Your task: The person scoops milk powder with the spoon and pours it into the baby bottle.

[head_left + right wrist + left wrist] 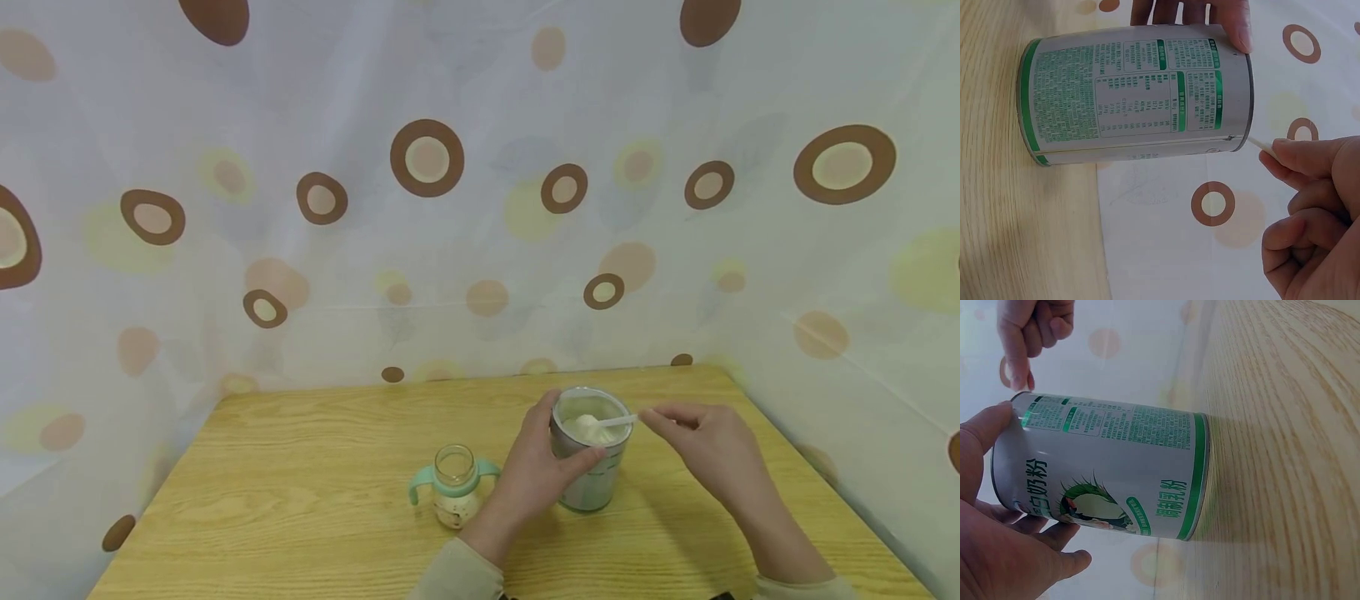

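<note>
A silver-white milk powder can [588, 487] with green print stands on the wooden table, its top uncovered. My left hand [534, 468] grips it near the rim, thumb on the near side and fingers round the left side. My right hand [712, 446] pinches the handle of a white scoop [621, 421] between thumb and forefinger. The scoop's head is inside the can mouth, heaped with pale powder. In the right wrist view only part of the handle [1262, 146] shows beyond the rim; the can wall hides the rest.
A lidless baby bottle [457, 508] with mint-green handles stands left of the can, close to my left wrist, with pale contents. The wooden table [300, 475] meets a white curtain [480, 250] with brown and beige spots at the back and sides.
</note>
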A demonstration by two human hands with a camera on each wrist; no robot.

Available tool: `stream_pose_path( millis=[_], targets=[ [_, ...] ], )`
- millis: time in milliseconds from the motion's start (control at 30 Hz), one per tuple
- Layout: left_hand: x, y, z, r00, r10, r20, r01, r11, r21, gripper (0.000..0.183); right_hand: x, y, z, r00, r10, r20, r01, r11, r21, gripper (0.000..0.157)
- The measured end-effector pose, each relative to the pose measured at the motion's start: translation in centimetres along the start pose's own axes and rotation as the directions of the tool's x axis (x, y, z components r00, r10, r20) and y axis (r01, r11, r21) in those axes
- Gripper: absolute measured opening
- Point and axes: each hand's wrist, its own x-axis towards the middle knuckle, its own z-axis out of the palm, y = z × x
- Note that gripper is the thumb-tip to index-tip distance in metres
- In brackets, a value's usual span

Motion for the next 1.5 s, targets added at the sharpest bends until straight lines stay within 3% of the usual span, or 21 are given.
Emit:
stream_pose_path(
  millis=[567, 1200, 1367, 1500],
  targets=[
    [0.20, -0.14, 0.12, 1.000, -0.009, -0.007, 0.009, 1.000, 0.013, 0.093, -0.35, 0.22, 0.25, 0.999, 0.006, -0.049, -0.006, 1.000, -0.002, 0.063],
    [0.24, -0.11, -0.03, 1.000, 0.000, -0.006, 0.000, 1.000, -0.002, 0.088, 0.20, 0.54, 0.39, 0.998, 0.009, -0.058, -0.010, 1.000, -0.023, 0.061],
    [0.19, 0.04, -0.08, 1.000, 0.000, -0.006, -0.001, 1.000, -0.006, 0.087, 0.35, 0.66, 0.46, 0.997, 0.072, -0.017, -0.070, 0.995, 0.072, 0.066],
    [0.15, 0.17, -0.10, 1.000, 0.007, 0.005, -0.007, 1.000, -0.014, 0.086, 0.53, 0.88, 0.43, 0.986, 0.164, 0.024, -0.165, 0.967, 0.195, 0.068]
  ],
)
